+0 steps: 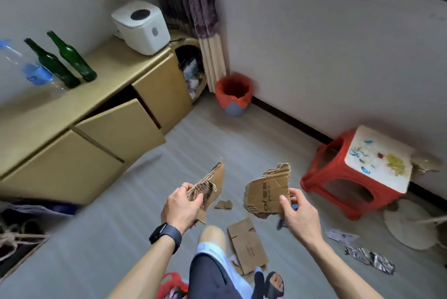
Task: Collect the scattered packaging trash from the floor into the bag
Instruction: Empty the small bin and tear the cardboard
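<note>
Open grey floor [108,238] ran from the person's knee [212,233] out to 12 o'clock, where the bin with the red liner [234,93] sat by the wall. That lane was hemmed at 9 o'clock by the low cabinet [60,153], its open door [121,127] swinging out over the floor, and at 3 o'clock by the red stool [350,177].

Both hands were up at centre. The left grip [180,206] was curled round a torn cardboard strip [215,177], long axis from 7 to 1 o'clock, ragged tip up. The right grip [297,214] pinched a printed cardboard piece [266,192] by its lower right edge; it leaned the same way, print facing the camera. The two pieces stood apart, not touching.

Below them on the floor lay a small scrap [223,205] and a flat cardboard panel [249,245], its length running 11 to 5 o'clock just beside the knee. Out at 4 o'clock lay a white paper scrap [341,236] and a crumpled foil wrapper [370,258]. The red bag [173,284] peeked in at 6 o'clock, under the left forearm.

On the cabinet top stood two green bottles [70,57] and a white rice cooker [141,26].
</note>
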`<move>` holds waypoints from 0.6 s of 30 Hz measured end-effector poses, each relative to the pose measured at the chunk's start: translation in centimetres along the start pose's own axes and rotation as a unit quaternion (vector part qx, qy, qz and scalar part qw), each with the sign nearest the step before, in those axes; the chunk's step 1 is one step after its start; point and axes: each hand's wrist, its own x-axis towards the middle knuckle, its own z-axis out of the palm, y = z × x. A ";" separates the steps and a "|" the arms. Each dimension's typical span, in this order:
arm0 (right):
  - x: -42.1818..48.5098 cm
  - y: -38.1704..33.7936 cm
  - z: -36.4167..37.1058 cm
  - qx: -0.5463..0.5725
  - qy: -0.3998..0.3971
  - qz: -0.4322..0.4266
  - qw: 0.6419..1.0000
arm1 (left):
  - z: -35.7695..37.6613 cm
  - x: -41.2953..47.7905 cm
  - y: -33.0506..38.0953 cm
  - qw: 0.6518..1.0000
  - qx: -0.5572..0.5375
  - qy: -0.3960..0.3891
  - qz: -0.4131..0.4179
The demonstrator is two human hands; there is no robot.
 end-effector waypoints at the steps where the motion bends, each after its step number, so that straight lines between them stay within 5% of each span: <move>1: 1.3 -1.2 0.6 -0.007 -0.004 -0.001 1.000 | -0.7 1.4 0.1 1.000 -0.004 0.006 -0.007; 8: 12.4 -11.4 6.8 -0.020 -0.003 -0.025 0.999 | -3.8 17.9 0.7 1.000 -0.022 0.008 -0.013; 18: 28.4 -27.1 13.1 0.004 0.066 0.071 0.995 | -10.0 42.5 4.1 0.995 0.029 -0.096 0.005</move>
